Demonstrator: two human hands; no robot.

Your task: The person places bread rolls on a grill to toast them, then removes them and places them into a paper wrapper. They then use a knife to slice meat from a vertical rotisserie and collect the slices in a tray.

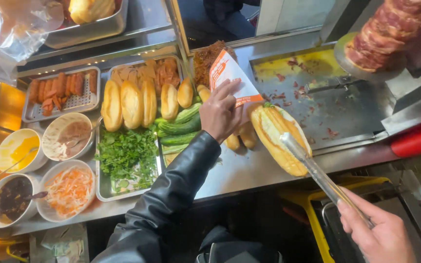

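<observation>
Your left hand (220, 114) grip grasping one paper sleeve (230, 78) with one split bread roll (278, 141), your right hand (381, 234) grip clenched on one pair of tongs (317, 173), four bowls (18, 151) on the surface (249, 170).

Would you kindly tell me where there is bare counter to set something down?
Bare steel counter lies between the herb tray and the split bread roll. Left of the tray, four sauce bowls crowd together.

steel counter (249, 170) | glass pane (230, 19) behind | warm yellow light at left
</observation>
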